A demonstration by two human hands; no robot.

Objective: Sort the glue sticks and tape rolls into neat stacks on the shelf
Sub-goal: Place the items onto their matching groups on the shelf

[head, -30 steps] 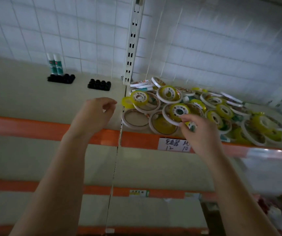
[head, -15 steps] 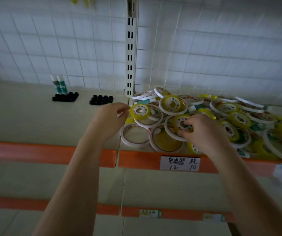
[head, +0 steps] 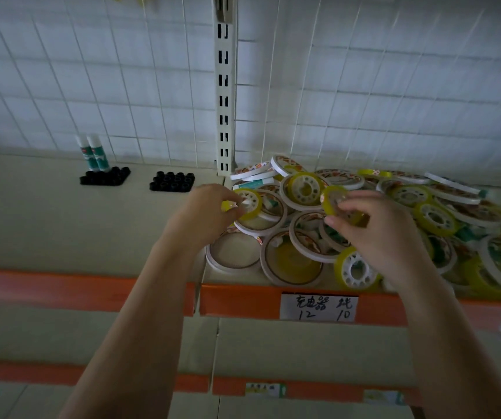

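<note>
Since half a second ago the left hand (head: 205, 211) has closed in on the near edge of the pile and is now pinching a small yellow tape roll (head: 247, 203) with a white spoked core, thumb and fingertips curling round its left rim; earlier it was only hovering beside that roll. The right hand (head: 376, 234) has lifted off the heap and is now holding up a second yellow tape roll (head: 335, 201), tilted on edge, its fingers curling round the lower rim where before they were pressing down into the pile. Both rolls are sitting at the left end of the jumbled heap of tape rolls (head: 409, 213), wide white-rimmed ones and small yellow ones mixed, lying on the right section of the shelf (head: 46, 225) behind its orange front rail. Far to the left on the same shelf, two glue sticks (head: 93, 152) are standing upright against the wire grid back, just behind a black holder (head: 105, 176); another black holder (head: 173, 181) is sitting nearby. A handwritten price label (head: 318, 306) is hanging on the rail below the right hand.
</note>
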